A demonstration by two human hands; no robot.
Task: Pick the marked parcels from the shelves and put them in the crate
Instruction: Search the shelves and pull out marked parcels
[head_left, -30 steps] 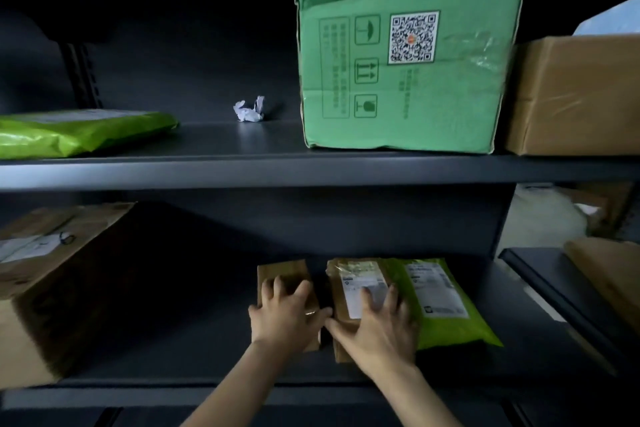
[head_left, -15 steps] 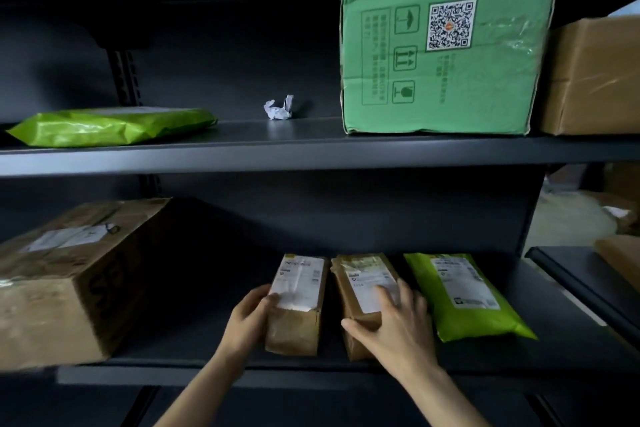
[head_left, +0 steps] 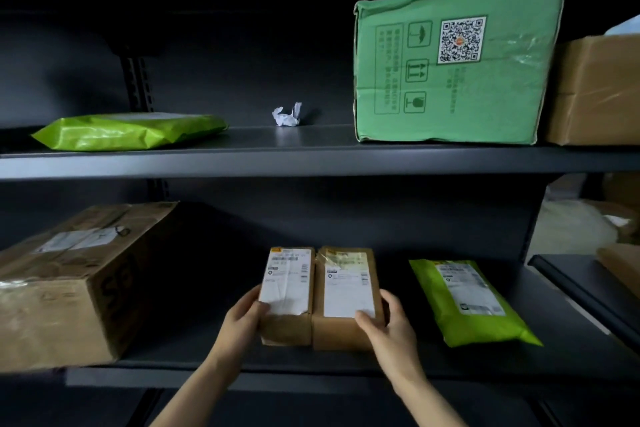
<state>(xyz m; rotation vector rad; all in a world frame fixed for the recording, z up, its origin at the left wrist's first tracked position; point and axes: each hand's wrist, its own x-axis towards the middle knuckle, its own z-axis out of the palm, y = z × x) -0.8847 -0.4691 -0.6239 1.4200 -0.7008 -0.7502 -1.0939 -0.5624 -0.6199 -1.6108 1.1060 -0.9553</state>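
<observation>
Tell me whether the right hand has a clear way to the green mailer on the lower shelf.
Probably yes. The right hand is busy at the right brown parcel, but the green mailer lies just to its right on the same shelf, with only bare shelf between them.

Shelves (head_left: 311,163): dark grey metal.
Big box (head_left: 453,59), 1 o'clock: green, darker green print, black-and-white QR square.
Paper ball (head_left: 286,115), 12 o'clock: white.
Flat bag (head_left: 128,130), 10 o'clock: glossy lime green.
Large carton (head_left: 69,288), 9 o'clock: brown, pale label.
Two small parcels (head_left: 287,295) (head_left: 346,298), 6 o'clock: brown, white labels with yellow tops.
Bag (head_left: 467,302), 4 o'clock: lime green, white label.
Carton (head_left: 595,90), 2 o'clock: tan.
</observation>
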